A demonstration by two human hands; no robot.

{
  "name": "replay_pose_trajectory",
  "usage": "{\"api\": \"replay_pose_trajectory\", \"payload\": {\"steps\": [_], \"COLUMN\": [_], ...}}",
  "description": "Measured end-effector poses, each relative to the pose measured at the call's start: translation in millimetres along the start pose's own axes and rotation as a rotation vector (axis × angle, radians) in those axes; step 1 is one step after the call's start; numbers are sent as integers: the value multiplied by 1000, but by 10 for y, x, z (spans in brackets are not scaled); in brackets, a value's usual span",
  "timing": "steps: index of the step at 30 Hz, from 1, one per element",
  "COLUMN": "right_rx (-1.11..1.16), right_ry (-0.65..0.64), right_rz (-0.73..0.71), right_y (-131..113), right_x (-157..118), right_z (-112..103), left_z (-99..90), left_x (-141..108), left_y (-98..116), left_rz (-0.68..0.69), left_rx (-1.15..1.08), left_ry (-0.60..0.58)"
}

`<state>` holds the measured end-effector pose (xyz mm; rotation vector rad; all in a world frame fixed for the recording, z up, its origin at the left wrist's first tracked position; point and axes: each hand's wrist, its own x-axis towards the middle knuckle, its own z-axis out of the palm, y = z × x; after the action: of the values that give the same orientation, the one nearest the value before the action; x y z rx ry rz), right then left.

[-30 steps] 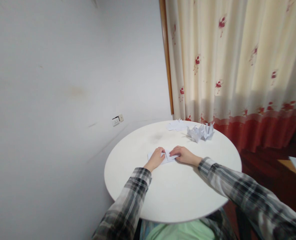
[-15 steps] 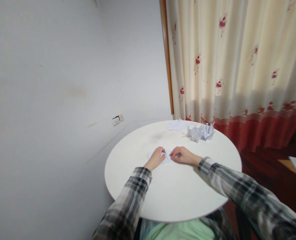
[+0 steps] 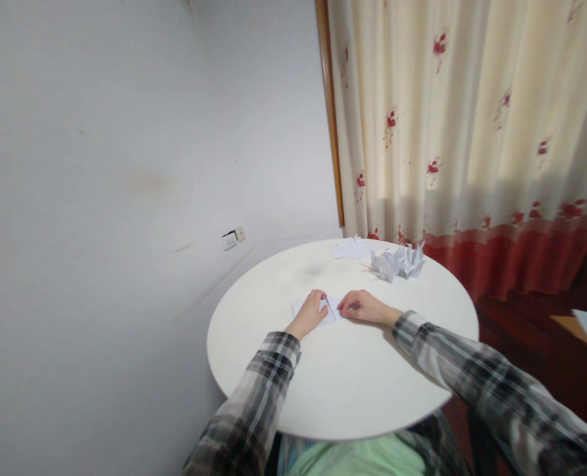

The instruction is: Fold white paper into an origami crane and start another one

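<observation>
A small white folded paper (image 3: pixel 330 316) lies on the round white table (image 3: pixel 343 377), with a dark slit or crease line between my hands. My left hand (image 3: pixel 311 313) rests over the paper's left part, its thumb and fingers curled onto the sheet near that line. From the right, my right hand (image 3: pixel 361 308) has its fingers pinched at the paper's right edge. Both hands partly cover the paper, so its full outline is hidden.
Several folded white paper cranes (image 3: pixel 397 262) stand together at the table's back right. Beside them lie white paper sheets (image 3: pixel 350 248). A wall with a socket (image 3: pixel 229 240) is on the left, and a patterned curtain (image 3: pixel 462 145) hangs behind.
Very little differs. My left fingers have shifted slightly, and a bit more of the dark line on the paper shows. The cranes and sheets stay put.
</observation>
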<state>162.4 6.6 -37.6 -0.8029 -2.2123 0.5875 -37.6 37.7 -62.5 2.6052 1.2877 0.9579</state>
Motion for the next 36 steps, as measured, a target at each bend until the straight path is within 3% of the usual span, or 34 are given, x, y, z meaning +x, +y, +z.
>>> {"api": "replay_pose_trajectory", "payload": {"steps": [9, 36], "right_rx": [-32, -81], "right_ry": [13, 27], "right_rz": [-33, -66], "right_y": [17, 51], "right_x": [1, 9], "right_z": [5, 18], "left_z": [16, -54], "left_x": [-1, -7], "left_y": [-23, 65], "left_rz": [6, 31], "left_rx": [-27, 199], "left_ry": [-6, -108]}}
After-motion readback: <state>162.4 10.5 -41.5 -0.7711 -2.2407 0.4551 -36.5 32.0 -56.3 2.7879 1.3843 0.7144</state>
